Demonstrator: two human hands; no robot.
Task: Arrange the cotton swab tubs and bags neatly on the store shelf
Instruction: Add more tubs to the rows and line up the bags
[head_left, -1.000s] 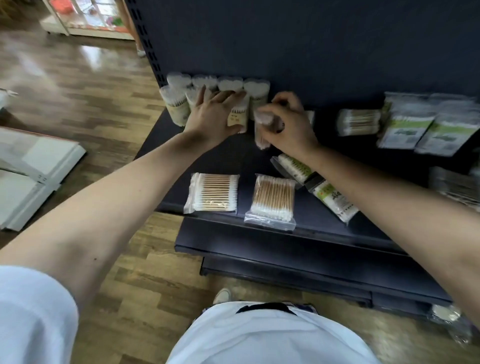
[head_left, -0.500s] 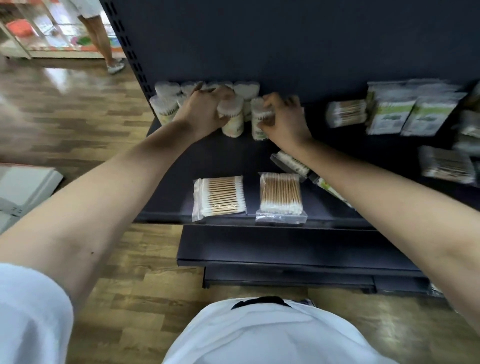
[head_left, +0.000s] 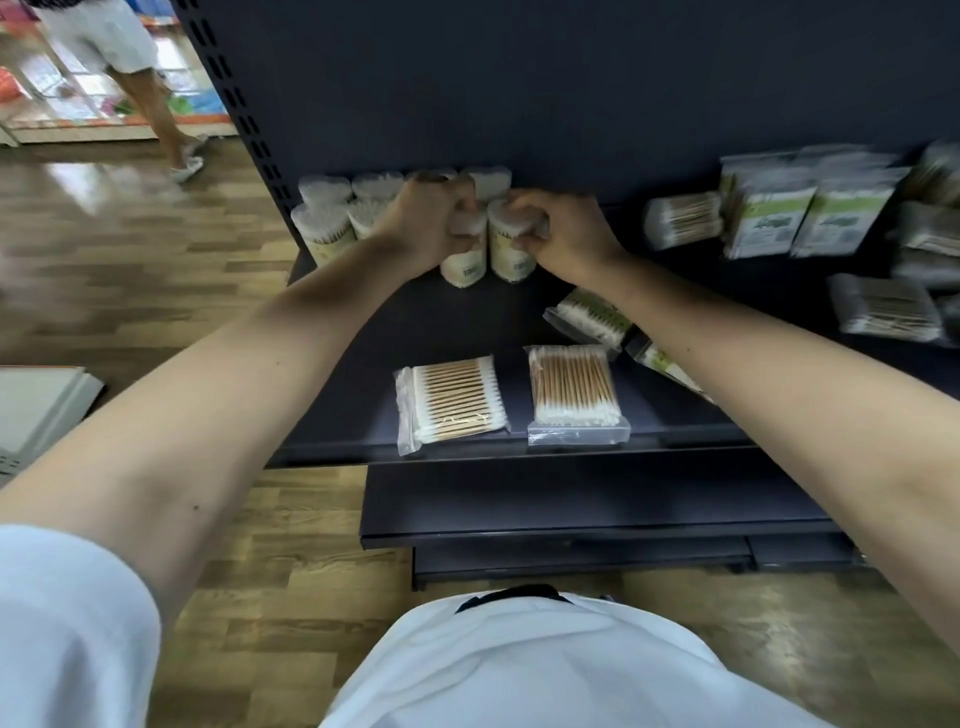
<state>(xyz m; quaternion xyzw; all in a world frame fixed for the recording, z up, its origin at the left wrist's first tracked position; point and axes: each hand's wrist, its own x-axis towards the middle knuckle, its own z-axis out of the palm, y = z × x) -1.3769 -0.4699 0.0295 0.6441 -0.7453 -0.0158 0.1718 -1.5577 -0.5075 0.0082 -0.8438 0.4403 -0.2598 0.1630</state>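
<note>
Several round cotton swab tubs (head_left: 322, 223) stand in two rows at the back left of the dark shelf (head_left: 467, 332). My left hand (head_left: 423, 223) grips the top of one front tub (head_left: 464, 260). Right beside it, my right hand (head_left: 561, 234) grips another tub (head_left: 511, 249); the two tubs stand upright and touch. Two clear bags of wooden swabs (head_left: 449, 402) (head_left: 574, 392) lie flat near the shelf's front edge. Two more bags (head_left: 589, 317) lie askew under my right forearm.
At the right, green-labelled swab bags (head_left: 763, 218) lean on the back panel, with a lying tub (head_left: 683, 221) and loose bags (head_left: 883, 309) nearby. A lower shelf (head_left: 571, 509) juts out below. A person (head_left: 130, 62) stands on the wooden floor at the far left.
Both hands have closed round the two front tubs and brought them together, upright and side by side. The view has tilted up slightly, showing a person behind.
</note>
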